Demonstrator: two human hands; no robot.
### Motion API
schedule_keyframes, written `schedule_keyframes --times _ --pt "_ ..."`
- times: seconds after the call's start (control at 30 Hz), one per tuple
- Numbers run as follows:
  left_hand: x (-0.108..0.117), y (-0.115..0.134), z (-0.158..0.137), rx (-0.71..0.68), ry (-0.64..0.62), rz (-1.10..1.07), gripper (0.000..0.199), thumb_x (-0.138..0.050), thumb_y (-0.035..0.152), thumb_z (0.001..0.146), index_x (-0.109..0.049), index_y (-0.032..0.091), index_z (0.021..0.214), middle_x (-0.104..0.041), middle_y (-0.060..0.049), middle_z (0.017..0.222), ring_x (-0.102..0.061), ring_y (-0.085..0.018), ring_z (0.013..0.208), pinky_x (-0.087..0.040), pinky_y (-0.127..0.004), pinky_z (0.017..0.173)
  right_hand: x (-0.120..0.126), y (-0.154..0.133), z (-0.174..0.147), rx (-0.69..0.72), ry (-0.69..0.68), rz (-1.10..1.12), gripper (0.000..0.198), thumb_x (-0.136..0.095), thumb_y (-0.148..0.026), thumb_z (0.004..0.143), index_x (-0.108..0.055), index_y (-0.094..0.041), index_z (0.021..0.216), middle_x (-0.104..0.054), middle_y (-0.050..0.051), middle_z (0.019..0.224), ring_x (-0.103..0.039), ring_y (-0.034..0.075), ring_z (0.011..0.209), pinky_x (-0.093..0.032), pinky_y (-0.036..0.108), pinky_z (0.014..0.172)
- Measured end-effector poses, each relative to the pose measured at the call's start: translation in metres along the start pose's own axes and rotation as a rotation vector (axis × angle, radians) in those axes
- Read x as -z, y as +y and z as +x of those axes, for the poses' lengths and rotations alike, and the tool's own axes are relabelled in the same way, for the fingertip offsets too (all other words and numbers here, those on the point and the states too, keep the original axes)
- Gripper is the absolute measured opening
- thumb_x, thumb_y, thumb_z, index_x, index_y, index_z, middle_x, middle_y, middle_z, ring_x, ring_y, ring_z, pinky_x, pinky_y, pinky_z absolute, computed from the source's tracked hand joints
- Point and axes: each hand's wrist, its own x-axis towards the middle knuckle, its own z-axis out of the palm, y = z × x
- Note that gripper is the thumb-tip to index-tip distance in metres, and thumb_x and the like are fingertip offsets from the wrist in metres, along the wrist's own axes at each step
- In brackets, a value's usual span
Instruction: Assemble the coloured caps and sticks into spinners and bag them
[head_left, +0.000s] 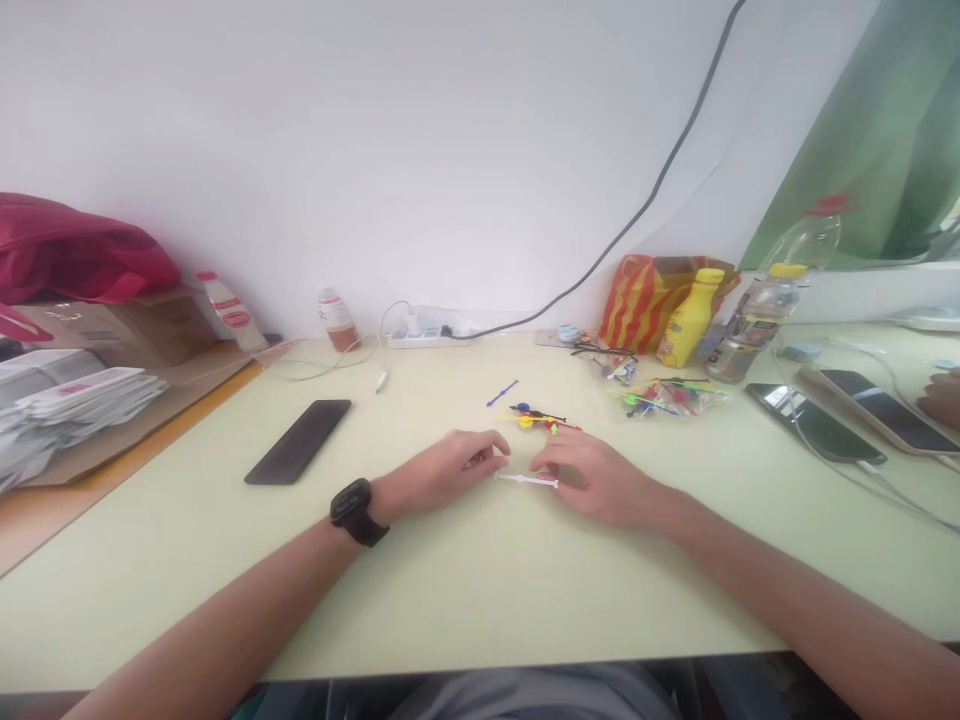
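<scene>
My left hand (pixel 469 460), with a black watch (pixel 358 510) on the wrist, rests low over the table with its fingers curled and thumb and index tips close together. Whatever may be in them is hidden. My right hand (pixel 600 478) is curled too, its thumb side against one end of a thin white plastic pointer (pixel 529 480). The pointer's other end lies near my left fingertips. Just beyond both hands is a small pile of coloured pointers (pixel 540 416) in yellow, black, red, blue and green. A single blue pointer (pixel 502 392) lies apart behind it.
A dark phone (pixel 298 442) lies left. Plastic bags of coloured pieces (pixel 664 397), a yellow bottle (pixel 690 318) and clear bottles (pixel 765 320) stand right, beside phones with cables (pixel 877 410). A power strip (pixel 427 338) sits by the wall. Another person's hand (pixel 941 398) shows at the right edge.
</scene>
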Motion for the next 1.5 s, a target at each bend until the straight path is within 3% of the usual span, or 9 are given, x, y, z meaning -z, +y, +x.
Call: schedule_keyframes --times 0.07,0.4,0.57,0.87,0.97,1.07,1.2,1.37,1.5 --pt "0.000 0.000 0.000 -0.047 -0.034 0.011 0.027 -0.054 0.040 0.104 -0.071 0.023 0.115 -0.064 0.000 0.081 -0.055 -0.015 0.070 -0.039 -0.026 0.066 0.001 -0.001 -0.001 -0.029 0.018 -0.004 0.022 -0.058 -0.006 0.088 -0.069 -0.023 0.098 -0.071 0.002 0.088 -0.063 0.019 0.084 -0.048 0.033 0.077" --pt "0.003 0.003 -0.002 -0.122 -0.151 -0.125 0.023 -0.072 0.041 0.093 -0.081 0.019 0.092 -0.070 -0.005 0.080 -0.055 -0.014 0.067 -0.041 -0.027 0.061 0.006 0.001 -0.002 -0.188 0.060 0.105 0.013 -0.056 -0.018 0.094 -0.067 -0.024 0.092 -0.069 -0.001 0.077 -0.059 0.016 0.067 -0.047 0.030 0.064" --pt "0.004 0.005 -0.003 -0.100 -0.181 -0.230 0.024 -0.078 0.041 0.088 -0.083 0.018 0.092 -0.068 -0.004 0.075 -0.052 -0.013 0.064 -0.040 -0.026 0.058 0.005 0.002 -0.001 -0.154 0.049 0.170 0.014 -0.057 -0.023 0.097 -0.070 -0.023 0.101 -0.075 0.004 0.093 -0.065 0.019 0.079 -0.054 0.034 0.075" --pt "-0.005 0.007 -0.003 0.015 -0.080 -0.228 0.029 -0.071 0.044 0.092 -0.079 0.016 0.088 -0.063 -0.002 0.068 -0.050 -0.012 0.061 -0.036 -0.024 0.055 -0.004 0.021 0.001 -0.180 0.098 0.171 0.025 -0.061 -0.029 0.098 -0.068 -0.023 0.122 -0.073 0.010 0.121 -0.067 0.025 0.105 -0.054 0.041 0.093" --pt "-0.008 0.008 -0.002 0.047 -0.054 -0.234 0.030 -0.070 0.044 0.092 -0.077 0.016 0.086 -0.059 0.000 0.065 -0.047 -0.011 0.059 -0.034 -0.024 0.054 -0.001 0.018 0.004 -0.208 0.145 0.266 0.028 -0.051 -0.039 0.105 -0.070 -0.022 0.115 -0.073 0.009 0.112 -0.067 0.022 0.094 -0.055 0.037 0.084" --pt "-0.011 0.009 -0.001 0.047 -0.042 -0.234 0.029 -0.071 0.043 0.091 -0.077 0.016 0.084 -0.059 0.000 0.064 -0.046 -0.011 0.058 -0.033 -0.024 0.053 0.002 0.010 0.005 -0.273 0.148 0.505 0.045 -0.037 -0.052 0.109 -0.070 -0.021 0.110 -0.069 0.006 0.094 -0.062 0.018 0.073 -0.053 0.033 0.070" --pt "-0.015 0.008 -0.001 0.031 -0.026 -0.219 0.031 -0.070 0.045 0.091 -0.077 0.016 0.083 -0.057 0.000 0.063 -0.044 -0.011 0.058 -0.032 -0.024 0.053 0.002 0.002 0.005 -0.326 0.096 0.589 0.036 -0.060 -0.054 0.099 -0.072 -0.020 0.100 -0.066 0.003 0.084 -0.058 0.016 0.069 -0.050 0.031 0.066" --pt "-0.015 0.012 -0.001 0.027 0.059 -0.187 0.042 -0.061 0.056 0.096 -0.076 0.016 0.093 -0.037 0.005 0.060 -0.031 -0.011 0.056 -0.026 -0.025 0.053 0.005 0.004 0.005 -0.365 0.082 0.581 0.028 -0.070 -0.048 0.093 -0.073 -0.020 0.094 -0.064 0.002 0.079 -0.053 0.015 0.065 -0.044 0.029 0.060" --pt "-0.013 0.015 0.002 0.055 0.135 -0.250 0.052 -0.043 0.060 0.104 -0.072 0.017 0.098 -0.049 0.002 0.072 -0.040 -0.012 0.063 -0.032 -0.025 0.057 0.011 0.005 0.006 -0.375 0.138 0.636 0.029 -0.071 -0.049 0.093 -0.071 -0.020 0.098 -0.062 0.000 0.077 -0.053 0.014 0.064 -0.046 0.030 0.060"
